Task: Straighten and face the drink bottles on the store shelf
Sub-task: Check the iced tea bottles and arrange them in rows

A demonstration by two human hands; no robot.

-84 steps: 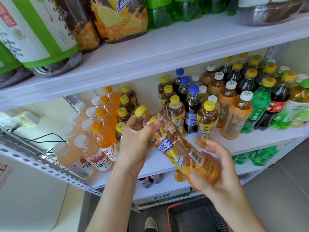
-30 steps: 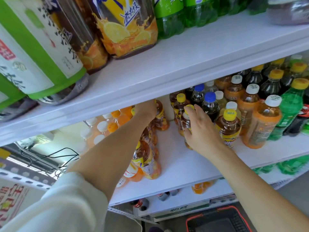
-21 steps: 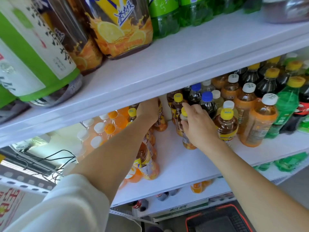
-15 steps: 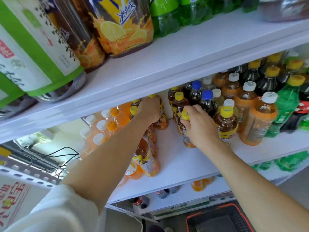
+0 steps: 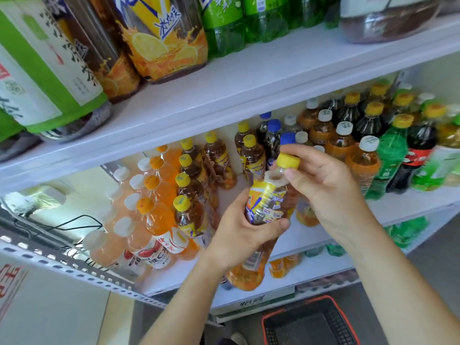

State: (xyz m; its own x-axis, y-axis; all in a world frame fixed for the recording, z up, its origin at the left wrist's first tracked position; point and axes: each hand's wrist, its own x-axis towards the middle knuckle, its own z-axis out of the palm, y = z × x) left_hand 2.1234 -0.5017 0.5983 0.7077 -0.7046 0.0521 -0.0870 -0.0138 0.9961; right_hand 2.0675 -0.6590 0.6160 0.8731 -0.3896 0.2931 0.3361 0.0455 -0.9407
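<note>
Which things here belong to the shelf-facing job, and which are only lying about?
Job: amber tea bottle with yellow label, held by the left hand; yellow cap, pinched by the right hand; yellow-capped tea bottles on the white shelf.
Just around: red-rimmed black basket below; black cables at left; large bottles on the upper shelf.

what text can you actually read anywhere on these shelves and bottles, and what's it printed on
"冰红茶": blue, on the yellow label of the big bottle on the top shelf.
"怡宝": green, on the carton at the bottom.
Too blurred: the held bottle label, the cola bottle label, the orange drink bottles.
Cut off: black characters on the green-labelled bottle.
Nothing readable on the yellow cap.
</note>
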